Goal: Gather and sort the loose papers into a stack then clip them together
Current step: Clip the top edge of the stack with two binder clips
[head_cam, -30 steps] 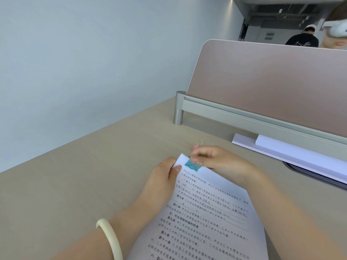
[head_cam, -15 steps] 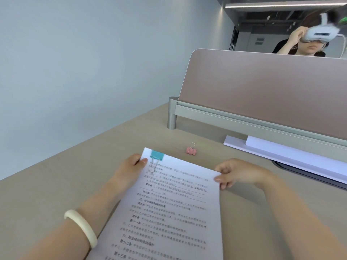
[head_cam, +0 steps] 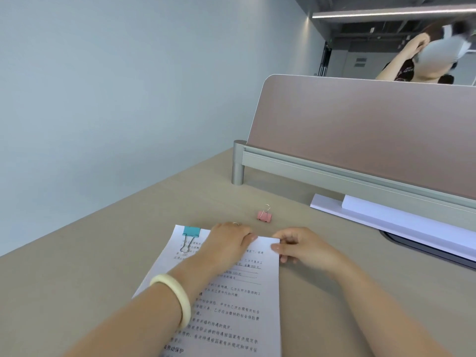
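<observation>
A stack of printed papers (head_cam: 239,305) lies flat on the beige desk in front of me. A teal binder clip (head_cam: 191,232) grips its top left corner, with the wire handle folded down onto the page. My left hand (head_cam: 228,242) rests palm down on the top edge of the stack, right of the clip. My right hand (head_cam: 298,246) pinches the stack's top right corner between thumb and fingers. A pink binder clip (head_cam: 264,215) lies loose on the desk just beyond the papers, touching neither hand.
A pinkish desk divider (head_cam: 360,135) on a grey rail stands across the back. White sheets (head_cam: 386,217) lie under it at the right, beside a dark cable slot (head_cam: 425,249). Another person sits behind the divider. A pale wall runs along the left.
My left hand slid from the clipped left corner to the middle of the top edge. My right hand stayed at the right corner. The camera view tilted up and shifted.
</observation>
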A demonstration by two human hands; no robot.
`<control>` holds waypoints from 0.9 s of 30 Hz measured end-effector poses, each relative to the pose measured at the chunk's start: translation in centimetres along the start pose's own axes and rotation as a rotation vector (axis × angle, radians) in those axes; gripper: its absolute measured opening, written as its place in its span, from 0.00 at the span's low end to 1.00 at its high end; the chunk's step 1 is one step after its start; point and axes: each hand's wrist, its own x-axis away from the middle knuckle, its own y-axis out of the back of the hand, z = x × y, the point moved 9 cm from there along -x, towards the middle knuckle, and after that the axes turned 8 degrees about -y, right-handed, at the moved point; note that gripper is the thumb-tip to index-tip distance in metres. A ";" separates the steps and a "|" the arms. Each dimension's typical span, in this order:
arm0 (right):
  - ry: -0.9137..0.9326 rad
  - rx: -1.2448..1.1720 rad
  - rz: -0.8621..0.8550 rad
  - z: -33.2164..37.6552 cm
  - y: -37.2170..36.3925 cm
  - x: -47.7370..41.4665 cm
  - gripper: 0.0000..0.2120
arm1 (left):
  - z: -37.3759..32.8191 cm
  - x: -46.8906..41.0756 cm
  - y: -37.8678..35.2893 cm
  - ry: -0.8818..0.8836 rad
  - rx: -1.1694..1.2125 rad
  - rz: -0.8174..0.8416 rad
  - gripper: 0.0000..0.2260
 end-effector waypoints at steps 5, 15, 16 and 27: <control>-0.030 -0.075 -0.477 -0.6 4.7 -3.3 0.12 | 0.7 0.1 -0.6 0.021 0.091 -0.086 0.09; 0.043 -0.101 -0.514 1.9 4.2 -5.5 0.07 | 1.1 0.1 -0.8 0.032 0.165 -0.137 0.08; 0.053 -0.126 -0.467 2.2 4.1 -4.8 0.07 | 1.1 0.1 -0.8 0.035 0.168 -0.133 0.08; -0.135 -0.345 -0.165 0.7 1.9 -3.0 0.20 | 0.7 0.3 -0.3 0.008 0.142 -0.143 0.08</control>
